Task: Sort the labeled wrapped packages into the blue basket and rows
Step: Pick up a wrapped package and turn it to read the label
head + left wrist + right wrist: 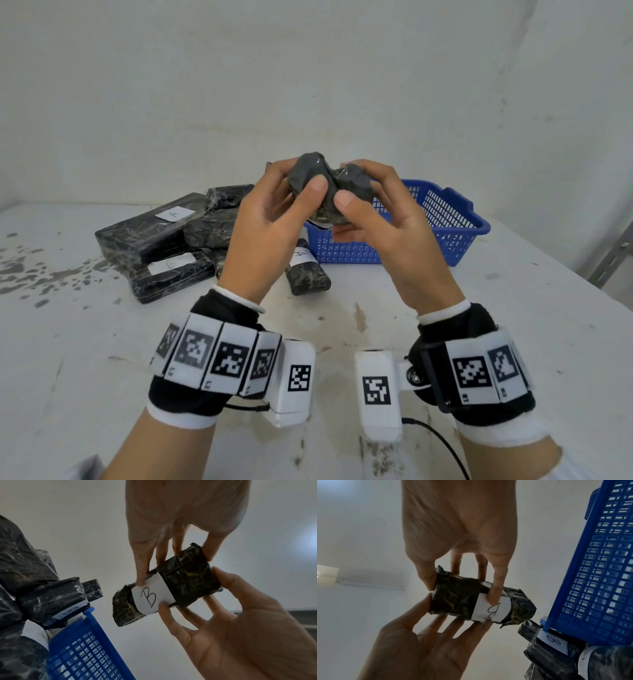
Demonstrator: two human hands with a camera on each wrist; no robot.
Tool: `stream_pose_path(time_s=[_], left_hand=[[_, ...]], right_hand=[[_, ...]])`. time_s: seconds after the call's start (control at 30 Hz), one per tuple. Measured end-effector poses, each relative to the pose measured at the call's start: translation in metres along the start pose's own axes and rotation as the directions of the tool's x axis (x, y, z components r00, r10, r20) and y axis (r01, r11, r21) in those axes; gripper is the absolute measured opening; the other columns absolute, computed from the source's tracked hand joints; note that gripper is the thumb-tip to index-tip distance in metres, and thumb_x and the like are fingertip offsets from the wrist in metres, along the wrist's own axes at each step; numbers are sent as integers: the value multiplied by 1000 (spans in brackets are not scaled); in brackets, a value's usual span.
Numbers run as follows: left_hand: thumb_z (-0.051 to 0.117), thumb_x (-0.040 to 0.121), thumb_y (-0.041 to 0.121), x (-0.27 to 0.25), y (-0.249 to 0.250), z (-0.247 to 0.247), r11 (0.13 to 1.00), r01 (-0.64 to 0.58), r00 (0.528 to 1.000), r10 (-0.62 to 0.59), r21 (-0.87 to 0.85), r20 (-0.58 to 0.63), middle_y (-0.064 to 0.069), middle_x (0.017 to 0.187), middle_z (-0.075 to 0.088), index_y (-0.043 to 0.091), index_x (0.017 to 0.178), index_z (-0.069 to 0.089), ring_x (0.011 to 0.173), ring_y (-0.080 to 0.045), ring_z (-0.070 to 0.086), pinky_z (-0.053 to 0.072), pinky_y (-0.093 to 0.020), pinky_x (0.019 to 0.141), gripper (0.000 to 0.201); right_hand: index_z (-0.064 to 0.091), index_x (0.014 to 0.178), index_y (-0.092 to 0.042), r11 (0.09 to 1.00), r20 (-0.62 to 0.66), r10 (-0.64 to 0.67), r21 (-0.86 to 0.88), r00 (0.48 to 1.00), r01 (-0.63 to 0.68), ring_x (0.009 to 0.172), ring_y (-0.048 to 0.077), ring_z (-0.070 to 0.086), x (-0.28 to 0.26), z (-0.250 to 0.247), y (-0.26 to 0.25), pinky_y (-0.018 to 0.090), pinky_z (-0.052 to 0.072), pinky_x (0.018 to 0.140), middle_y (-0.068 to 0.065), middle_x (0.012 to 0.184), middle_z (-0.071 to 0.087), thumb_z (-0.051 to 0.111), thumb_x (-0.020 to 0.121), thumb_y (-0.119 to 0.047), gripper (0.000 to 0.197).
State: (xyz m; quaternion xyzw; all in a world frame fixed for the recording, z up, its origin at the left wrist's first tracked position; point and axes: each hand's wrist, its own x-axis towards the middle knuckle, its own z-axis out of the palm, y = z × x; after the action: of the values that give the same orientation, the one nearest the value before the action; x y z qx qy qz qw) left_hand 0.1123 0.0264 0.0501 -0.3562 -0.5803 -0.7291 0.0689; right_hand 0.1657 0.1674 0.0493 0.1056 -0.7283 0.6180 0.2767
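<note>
Both my hands hold one small black wrapped package (327, 185) up in the air, in front of the blue basket (448, 219). My left hand (294, 195) pinches its left end between thumb and fingers, and my right hand (363, 198) pinches the right end the same way. The left wrist view shows a white label marked B (150, 597) on the package's far side. The package (458, 596) shows in the right wrist view too, next to the basket wall (599, 574).
A pile of black wrapped packages (154, 240) lies at the left back of the white table (342, 329), one labelled A (174, 214). Another package labelled A (306, 274) lies by the basket's left front corner. A package labelled B (554, 641) lies against the basket.
</note>
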Motion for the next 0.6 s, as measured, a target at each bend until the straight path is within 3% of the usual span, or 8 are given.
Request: stream_pose_path(time_s=[0.07, 0.23, 0.37, 0.47, 0.53, 0.6], left_hand=[[53, 97, 15, 0, -1, 0, 1000, -6, 1000, 6, -2, -7, -13, 111, 67, 3, 119, 57, 102, -17, 66, 53, -31, 92, 26], [51, 95, 19, 2, -2, -1, 1000, -13, 999, 13, -8, -30, -7, 106, 68, 7, 116, 62, 100, -14, 66, 52, -31, 89, 27], [44, 99, 39, 3, -2, -1, 997, -7, 999, 10, 76, -35, 0, 122, 66, 18, 129, 59, 114, -12, 61, 48, -31, 100, 40], [47, 89, 63, 6, -14, -6, 957, 75, 993, -47, 280, -105, 7, 143, 49, 36, 140, 45, 130, -13, 47, 38, -42, 110, 57], [52, 87, 64, 6, -18, -8, 933, 213, 971, -170, 288, -167, 10, 148, 40, 36, 146, 32, 133, -8, 39, 32, -39, 114, 68], [63, 85, 54, 6, -19, -8, 937, 302, 945, -271, 175, -183, 11, 138, 47, 32, 148, 29, 124, -6, 47, 40, -37, 108, 74]], right_hand=[[60, 117, -27, 1000, 5, -14, -12, 1000, 14, 91, 22, 74, 0, 0, 0, 42, 62, 81, -1, 119, 64, 65, 88, -30, 30], [61, 110, -24, 1000, 24, -17, 1, 1000, 17, 89, 17, 74, -1, 0, 0, 41, 62, 82, -12, 105, 65, 67, 91, -24, 20], [56, 109, -22, 999, -30, -2, 55, 1000, 3, 85, 28, 75, 0, 1, 0, 38, 62, 74, 13, 115, 64, 60, 99, -20, 10], [49, 108, -17, 968, -104, 65, 249, 992, -37, 76, 38, 74, 2, 0, -2, 37, 62, 66, 17, 108, 67, 46, 106, -25, 9], [46, 113, -13, 928, -116, 111, 368, 987, -61, 71, 39, 73, 2, -3, -2, 37, 62, 63, 20, 110, 66, 39, 107, -27, 17], [41, 128, -20, 890, -104, 127, 451, 986, -67, 70, 39, 73, 2, -7, -2, 37, 61, 61, 24, 118, 64, 36, 108, -27, 21]])
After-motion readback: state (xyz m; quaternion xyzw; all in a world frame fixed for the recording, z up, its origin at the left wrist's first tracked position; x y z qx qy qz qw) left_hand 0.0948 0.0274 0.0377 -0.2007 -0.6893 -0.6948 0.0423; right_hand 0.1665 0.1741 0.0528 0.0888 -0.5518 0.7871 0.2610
